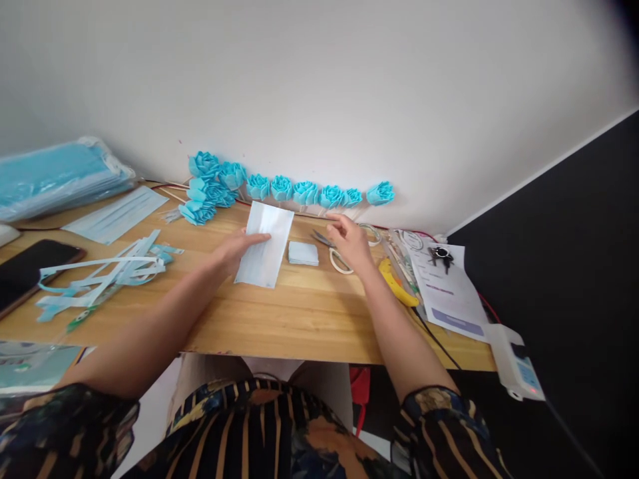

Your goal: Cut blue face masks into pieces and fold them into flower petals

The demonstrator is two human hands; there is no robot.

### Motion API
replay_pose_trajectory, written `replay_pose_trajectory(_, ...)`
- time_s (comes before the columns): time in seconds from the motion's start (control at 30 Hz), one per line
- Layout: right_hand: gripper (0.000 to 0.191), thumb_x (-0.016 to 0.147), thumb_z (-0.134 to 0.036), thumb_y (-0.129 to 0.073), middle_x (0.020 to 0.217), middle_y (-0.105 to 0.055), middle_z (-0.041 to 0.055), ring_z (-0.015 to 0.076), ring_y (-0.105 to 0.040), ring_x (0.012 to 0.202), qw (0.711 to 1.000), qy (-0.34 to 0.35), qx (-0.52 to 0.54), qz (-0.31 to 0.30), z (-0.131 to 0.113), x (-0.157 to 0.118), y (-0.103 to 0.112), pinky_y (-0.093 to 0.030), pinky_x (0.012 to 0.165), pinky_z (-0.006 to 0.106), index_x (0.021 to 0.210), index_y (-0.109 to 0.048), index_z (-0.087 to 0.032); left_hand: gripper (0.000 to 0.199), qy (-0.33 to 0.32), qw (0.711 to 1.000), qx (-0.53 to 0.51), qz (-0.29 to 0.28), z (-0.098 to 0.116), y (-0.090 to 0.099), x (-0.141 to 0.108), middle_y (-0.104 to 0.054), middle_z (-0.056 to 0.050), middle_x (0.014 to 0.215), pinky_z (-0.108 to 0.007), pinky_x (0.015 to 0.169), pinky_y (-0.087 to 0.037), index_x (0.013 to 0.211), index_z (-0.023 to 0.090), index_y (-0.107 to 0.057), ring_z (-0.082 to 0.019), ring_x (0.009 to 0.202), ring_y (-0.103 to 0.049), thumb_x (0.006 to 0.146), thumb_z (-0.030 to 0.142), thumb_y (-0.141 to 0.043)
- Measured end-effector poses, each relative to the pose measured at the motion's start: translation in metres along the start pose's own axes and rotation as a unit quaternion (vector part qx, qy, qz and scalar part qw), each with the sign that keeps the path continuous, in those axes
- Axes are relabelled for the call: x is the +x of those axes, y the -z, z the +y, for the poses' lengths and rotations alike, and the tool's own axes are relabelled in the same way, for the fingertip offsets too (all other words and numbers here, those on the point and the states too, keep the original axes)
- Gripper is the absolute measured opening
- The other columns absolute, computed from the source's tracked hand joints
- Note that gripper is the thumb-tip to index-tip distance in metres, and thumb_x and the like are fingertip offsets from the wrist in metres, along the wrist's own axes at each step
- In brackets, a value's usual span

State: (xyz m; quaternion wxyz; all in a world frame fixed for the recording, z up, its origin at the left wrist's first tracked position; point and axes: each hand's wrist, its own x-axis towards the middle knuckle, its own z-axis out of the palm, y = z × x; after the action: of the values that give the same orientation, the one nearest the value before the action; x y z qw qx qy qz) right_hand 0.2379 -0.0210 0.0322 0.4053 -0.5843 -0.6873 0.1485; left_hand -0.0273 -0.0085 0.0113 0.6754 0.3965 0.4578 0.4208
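Note:
My left hand holds a pale blue-white rectangular sheet near the middle of the table, thumb on top and the other fingers behind it. Just right of the sheet lies a small stack of light blue squares. My right hand hovers over a pair of scissors with white handles; its fingers are curled, the index finger reaching out to the left, and I see nothing held in it. A row of blue flowers leans along the wall behind.
On the left are a bag of blue masks, a flat mask, cut strips and a phone. A banana, a printed paper, keys and a power strip are on the right.

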Motion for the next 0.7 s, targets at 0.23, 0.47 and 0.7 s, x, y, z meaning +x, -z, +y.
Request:
replay_pose_trajectory(0.23,0.028,0.088,-0.028,-0.057,0.098,-0.072,0.0141,0.0298,-0.067,0.089,0.936,0.002,-0.334,-0.111,0.042,-0.034,0.02,-0.048,0.077,0.038,0.114,-0.065,-0.022,0.043,-0.02,0.998,-0.054,0.004,-0.004,0.001,0.005,-0.075,-0.009,0.083,-0.034,0.063,-0.058,0.095,0.016,-0.068,-0.025,0.071,-0.07,0.057,0.03,-0.083)
replay_pose_trajectory(0.47,0.042,0.085,-0.03,-0.06,0.1,-0.072,0.0089,0.0252,-0.067,0.09,0.964,-0.113,-0.233,-0.053,0.041,-0.035,0.025,-0.048,0.077,0.035,0.126,-0.055,-0.021,0.057,-0.051,0.998,-0.027,0.004,-0.002,0.003,0.001,-0.074,-0.007,0.087,-0.031,0.064,-0.057,0.099,0.016,-0.066,-0.023,0.073,-0.069,0.051,0.036,-0.088)
replay_pose_trajectory(0.7,0.058,0.079,-0.044,-0.069,0.083,-0.069,0.0013,0.0184,-0.066,0.068,0.917,-0.139,0.351,-0.128,-0.007,-0.041,0.045,-0.048,0.055,0.027,0.129,-0.049,-0.024,0.055,-0.052,0.998,0.045,0.005,0.013,-0.005,-0.005,-0.073,-0.009,0.085,-0.029,0.057,-0.051,0.095,0.014,-0.068,-0.022,0.068,-0.067,0.055,0.048,-0.086)
